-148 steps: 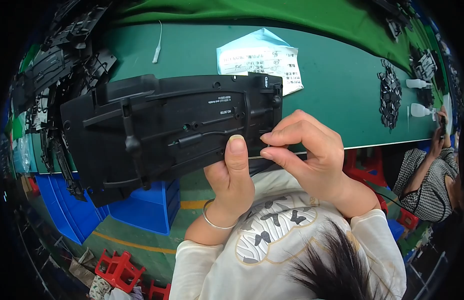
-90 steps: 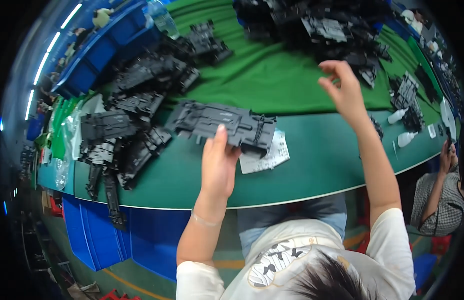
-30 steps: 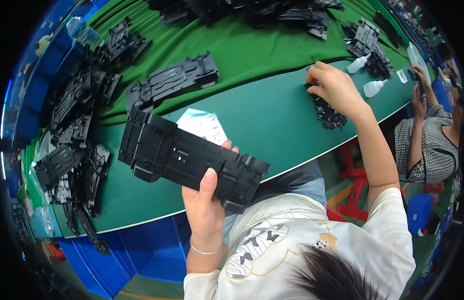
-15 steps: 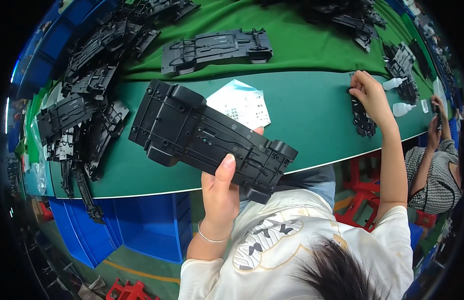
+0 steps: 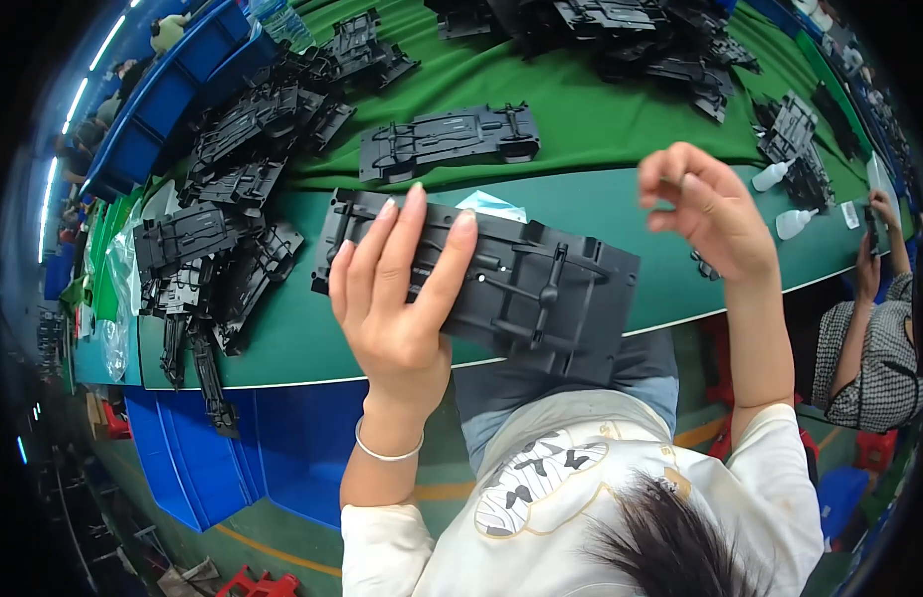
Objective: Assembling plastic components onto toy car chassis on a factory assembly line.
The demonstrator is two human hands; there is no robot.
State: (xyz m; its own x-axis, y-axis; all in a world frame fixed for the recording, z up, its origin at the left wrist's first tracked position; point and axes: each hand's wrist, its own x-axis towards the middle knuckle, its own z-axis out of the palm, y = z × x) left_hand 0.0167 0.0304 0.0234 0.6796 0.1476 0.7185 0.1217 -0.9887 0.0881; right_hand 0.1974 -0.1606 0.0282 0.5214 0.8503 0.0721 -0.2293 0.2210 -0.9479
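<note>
My left hand (image 5: pixel 394 308) is closed on a black plastic toy car chassis (image 5: pixel 586 289), fingers spread across its face. The chassis is held tilted above the green table near its front edge, with axle rods and ribs showing on the side facing me. To the right, my right hand (image 5: pixel 718 214) is raised over the table, its thumb and fingers pinched together. Whatever is between those fingertips is too small to make out. Just below it, partly hidden by the wrist, lie small black parts (image 5: pixel 703 265). A clear plastic bag (image 5: pixel 493 205) shows behind the chassis.
Another chassis (image 5: pixel 452 139) lies on the green cloth (image 5: pixel 561 159). Piles of black chassis (image 5: pixel 193 239) stand at the left and far side. Two white squeeze bottles (image 5: pixel 795 223) are at the right, near another person (image 5: pixel 869 348). Blue bins (image 5: pixel 188 458) sit below the table edge.
The chassis has been turned over in my left hand and shifted right. My right hand has lifted from the small black parts and moved left, toward the chassis.
</note>
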